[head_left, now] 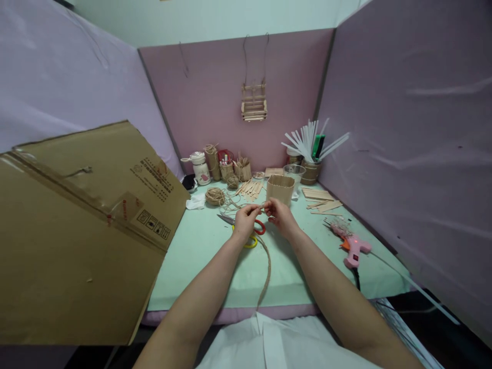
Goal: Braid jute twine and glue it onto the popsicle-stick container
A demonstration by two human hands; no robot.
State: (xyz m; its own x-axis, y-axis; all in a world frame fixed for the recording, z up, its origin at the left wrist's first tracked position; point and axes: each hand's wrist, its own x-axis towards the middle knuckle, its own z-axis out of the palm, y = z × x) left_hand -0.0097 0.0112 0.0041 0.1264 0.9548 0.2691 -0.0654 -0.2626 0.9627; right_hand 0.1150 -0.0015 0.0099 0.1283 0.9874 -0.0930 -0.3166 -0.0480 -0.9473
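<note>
Two hands (246,221) (282,217) pinch twine (262,207) near one container (280,189).

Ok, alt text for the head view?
The left hand and right hand pinch a thin brown strand over a pale green table. Scissors lie beneath the left hand; a brown container stands beyond the hands, with a pink glue gun at right and large cardboard at left.

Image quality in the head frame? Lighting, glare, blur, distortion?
Head view throughout: soft, fairly even light; pale sheen streaks on the right partition; wide-angle stretch toward the edges, as in the cardboard; detail between left hand and right hand soft, too small to resolve.
</note>
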